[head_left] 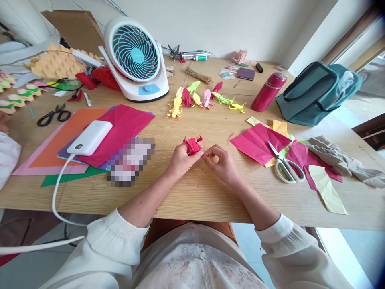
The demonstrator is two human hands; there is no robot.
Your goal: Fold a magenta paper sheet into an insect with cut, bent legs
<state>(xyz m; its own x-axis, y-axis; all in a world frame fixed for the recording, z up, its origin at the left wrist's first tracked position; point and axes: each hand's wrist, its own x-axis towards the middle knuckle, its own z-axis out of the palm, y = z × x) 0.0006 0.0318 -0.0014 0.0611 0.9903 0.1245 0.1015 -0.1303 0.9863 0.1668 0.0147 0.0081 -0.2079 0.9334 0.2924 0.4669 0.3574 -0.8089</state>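
Observation:
Above the middle of the table, my left hand [182, 160] is closed on a small red origami figure [192, 145] with thin curled legs at its top. My right hand [221, 162] pinches close beside it, thumb and forefinger pressed together near the figure's lower right. Whether a thin paper leg lies in that pinch is too small to make out. Farther back stand several finished origami figures [197, 98] in yellow, red, pink and green. To the right, white-handled scissors [287, 166] rest on crumpled red paper [261, 142] and other coloured scraps.
At left, a white power bank [90, 137] with a cable lies on stacked coloured paper [132, 124], beside a blurred-out rectangular item [130, 162]. A white fan [136, 60], black scissors [54, 115], a red flask [269, 91], a teal bag [319, 94] and grey gloves [339, 158] surround the work area.

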